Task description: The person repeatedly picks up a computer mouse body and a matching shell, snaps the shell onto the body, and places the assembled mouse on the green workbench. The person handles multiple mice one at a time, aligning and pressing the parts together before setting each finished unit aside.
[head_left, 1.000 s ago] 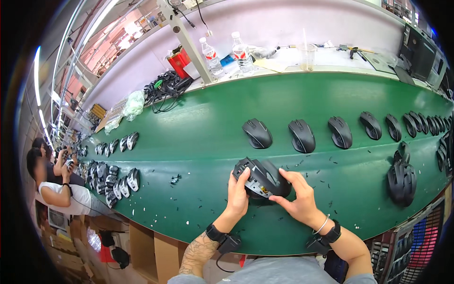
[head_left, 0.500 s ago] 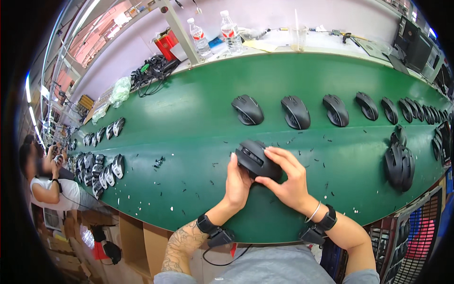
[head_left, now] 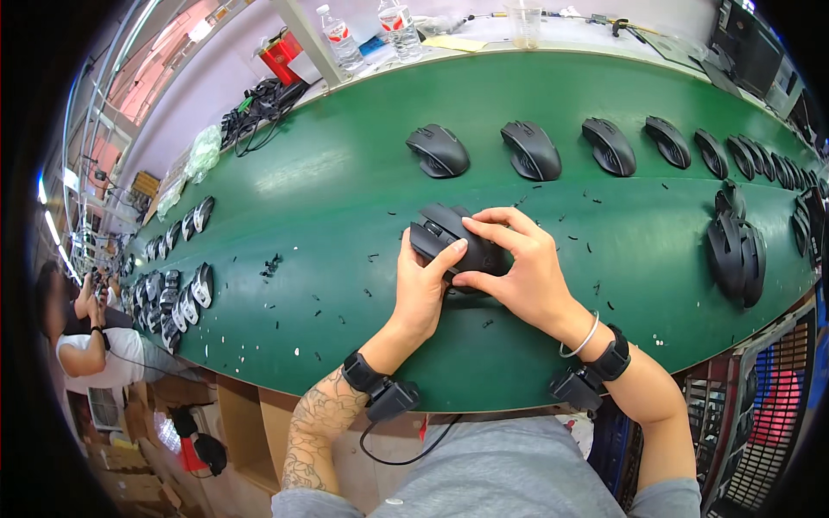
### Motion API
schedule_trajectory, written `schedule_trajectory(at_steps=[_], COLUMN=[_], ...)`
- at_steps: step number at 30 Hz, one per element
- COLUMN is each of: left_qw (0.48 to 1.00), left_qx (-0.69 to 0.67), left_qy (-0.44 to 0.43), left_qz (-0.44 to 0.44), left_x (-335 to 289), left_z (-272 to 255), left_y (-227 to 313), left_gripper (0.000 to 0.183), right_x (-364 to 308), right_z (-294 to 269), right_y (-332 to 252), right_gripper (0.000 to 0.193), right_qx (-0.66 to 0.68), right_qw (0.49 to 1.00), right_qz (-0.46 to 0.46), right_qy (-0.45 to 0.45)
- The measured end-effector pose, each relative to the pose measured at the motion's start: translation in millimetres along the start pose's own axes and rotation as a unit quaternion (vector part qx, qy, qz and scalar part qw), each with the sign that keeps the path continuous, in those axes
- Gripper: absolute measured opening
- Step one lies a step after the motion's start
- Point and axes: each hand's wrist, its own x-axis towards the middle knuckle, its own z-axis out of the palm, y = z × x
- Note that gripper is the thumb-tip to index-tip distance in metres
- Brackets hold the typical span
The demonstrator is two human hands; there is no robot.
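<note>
Between my two hands I hold a black computer mouse (head_left: 471, 244) just above the green bench, its scroll wheel end pointing up and left. My left hand (head_left: 420, 289) grips its left side, with the thumb lying on the top near the wheel. Fingers and thumb of my right hand (head_left: 522, 263) clasp the rear and right side of the shell. The underside of the mouse is hidden. Beyond my hands stands a spaced row of finished-looking black mice, the nearest being one mouse (head_left: 439, 151) straight ahead.
Black mice (head_left: 737, 255) are heaped at the right. Black-and-white mouse parts (head_left: 168, 298) cluster at the left. Small black scraps (head_left: 272, 265) dot the green bench (head_left: 345, 207). Bottles (head_left: 400, 33) and a cup (head_left: 524, 24) stand behind. Another person (head_left: 95, 345) works at far left; crates (head_left: 768, 414) are lower right.
My left thumb has moved from the side of the mouse onto its top. The view has tilted, so the bench and its rows sit higher in the picture.
</note>
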Motion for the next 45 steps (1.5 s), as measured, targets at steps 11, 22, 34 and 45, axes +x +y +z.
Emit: schedule_trajectory(at_steps=[11, 22, 34, 45], left_qw=[1.0, 0.996, 0.996, 0.979], left_qx=[-0.014, -0.066, -0.023, -0.135], left_qy=[-0.003, 0.024, 0.025, 0.131], left_qz=[0.0, 0.061, 0.086, -0.076], left_x=[-2.3, 2.3, 1.3, 25.2], left_z=[2.8, -8.3, -10.9, -36.2], left_y=[-3.3, 4.9, 7.2, 18.9], left_gripper=[0.046, 0.042, 0.042, 0.032], right_x=[1.8, -4.6, -13.9, -2.0], right_z=[-10.6, 11.9, 23.4, 8.8], right_y=[-11.7, 3.1, 25.8, 32.2], right_gripper=[0.056, 0.046, 0.028, 0.033], right_qx=[-0.044, 0.073, 0.401, 0.308], right_qw=[0.997, 0.994, 0.864, 0.917], right_qz=[0.046, 0.066, 0.303, 0.25], right_qy=[-0.044, 0.049, -0.002, -0.041])
